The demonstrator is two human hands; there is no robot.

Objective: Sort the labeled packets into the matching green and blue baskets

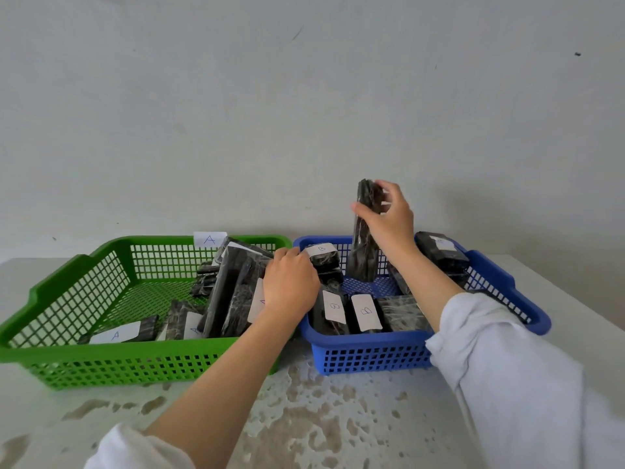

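A green basket [67,292] tagged A stands at the left and holds several dark packets [233,292] with white A labels. Beside it on the right is a blue basket [372,353] with several dark packets [365,313] labelled B. My right hand [389,218] holds one long dark packet [363,252] upright above the blue basket, its label hidden. My left hand [291,282] rests curled on the packets at the green basket's right side, by the wall between the baskets; whether it grips one I cannot tell.
Both baskets sit on a white table [304,418] with brown worn patches at the front. A plain grey wall [304,113] rises right behind the baskets. The table's right edge runs just beyond the blue basket.
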